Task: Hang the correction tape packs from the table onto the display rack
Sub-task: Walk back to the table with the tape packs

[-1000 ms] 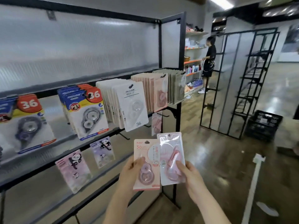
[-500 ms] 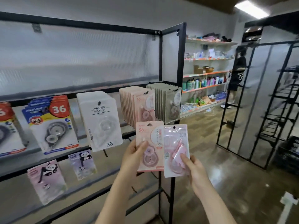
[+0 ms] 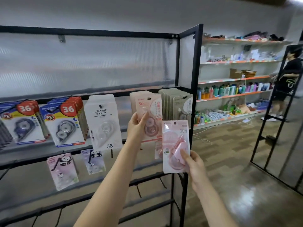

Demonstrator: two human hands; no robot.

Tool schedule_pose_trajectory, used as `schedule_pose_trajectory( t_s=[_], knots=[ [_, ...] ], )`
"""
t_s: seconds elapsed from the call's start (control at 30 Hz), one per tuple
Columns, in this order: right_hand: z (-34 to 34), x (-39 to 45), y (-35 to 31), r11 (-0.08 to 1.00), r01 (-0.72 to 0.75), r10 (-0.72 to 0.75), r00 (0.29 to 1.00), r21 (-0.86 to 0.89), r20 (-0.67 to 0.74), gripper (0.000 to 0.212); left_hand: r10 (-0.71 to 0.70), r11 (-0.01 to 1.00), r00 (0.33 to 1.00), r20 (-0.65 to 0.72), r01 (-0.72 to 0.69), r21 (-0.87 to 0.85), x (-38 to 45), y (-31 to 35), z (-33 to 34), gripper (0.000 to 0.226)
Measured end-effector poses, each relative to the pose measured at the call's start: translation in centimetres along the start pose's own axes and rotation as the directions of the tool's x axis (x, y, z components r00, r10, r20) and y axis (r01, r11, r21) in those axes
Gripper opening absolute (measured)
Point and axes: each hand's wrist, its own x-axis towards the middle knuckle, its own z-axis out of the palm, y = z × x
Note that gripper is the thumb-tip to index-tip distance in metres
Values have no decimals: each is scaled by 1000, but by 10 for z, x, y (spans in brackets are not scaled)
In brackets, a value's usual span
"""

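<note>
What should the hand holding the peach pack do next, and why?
Probably the left hand should nudge its peach card-backed correction tape pack forward so its hang hole slips over the hook. The pack is raised right in front of the matching peach stack on the black metal rack, while the right hand holds a pink 30m pack lower down.

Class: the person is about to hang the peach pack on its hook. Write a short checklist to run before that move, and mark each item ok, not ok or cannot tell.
1. Left hand grips the peach pack: ok.
2. Pack raised in front of the matching peach row: ok.
3. Pack's hang hole lined up with the hook: cannot tell, the hook is hidden.
4. Room left on that hook: cannot tell.
5. Right hand holds the pink 30m pack lower, clear of the row: ok.
</note>
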Motion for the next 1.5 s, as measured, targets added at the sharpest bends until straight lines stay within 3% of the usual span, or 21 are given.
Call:
schedule_pose_trajectory(
  t_s=[0.4, 0.53, 0.9, 1.0, 1.27, 1.5],
  knots=[
    [-5, -3, 9, 999, -47, 47, 998, 0, 37, 51, 22, 999, 999, -46, -20, 48, 4, -11, 6, 13],
    [-8, -1, 9, 999, -48, 48, 998, 13, 51, 39, 42, 999, 998, -53, -40, 30, 2, -9, 8, 11],
    [-15, -3, 12, 999, -35, 35, 998, 12, 50, 40, 103, 992, 988, -114, -94, 82, 1, -9, 14, 1],
    [-19, -1, 16, 1000, -31, 31, 998, 3, 49, 42, 85, 992, 989, -120, -73, 100, 1, -13, 14, 8],
    [-31, 3, 34, 997, -71, 71, 995, 9, 65, 27, 87, 920, 991, -101, -41, 390, -9, -46, -10, 21],
    [-44, 11, 84, 973, -210, 213, 977, -94, 21, 33, -101, 753, 993, -69, 121, 647, -23, -117, -28, 15]
  ],
)
